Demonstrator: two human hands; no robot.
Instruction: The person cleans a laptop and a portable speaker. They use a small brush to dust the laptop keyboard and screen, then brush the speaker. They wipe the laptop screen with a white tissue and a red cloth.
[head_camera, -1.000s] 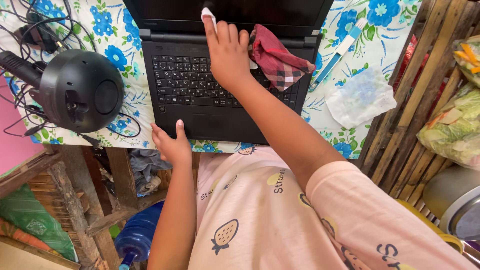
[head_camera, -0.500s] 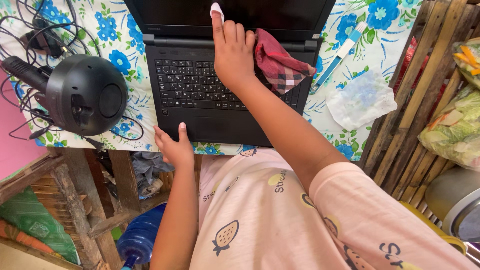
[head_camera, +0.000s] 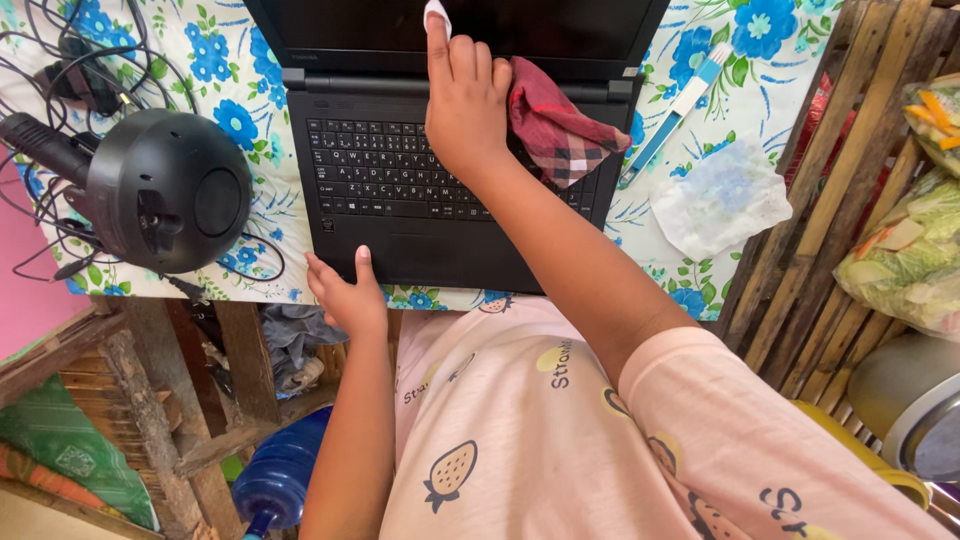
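Right hand (head_camera: 462, 100): forefinger wrapped in white wipe (head_camera: 436, 14), apparently nudged slightly along laptop (head_camera: 400, 215) screen; red checked cloth (head_camera: 555, 122) tucked under fingers. Left hand (head_camera: 345, 290): spread, steadying palm-rest.

Cloth (head_camera: 560, 125) on laptop (head_camera: 400, 240), speaker (head_camera: 165, 190) left
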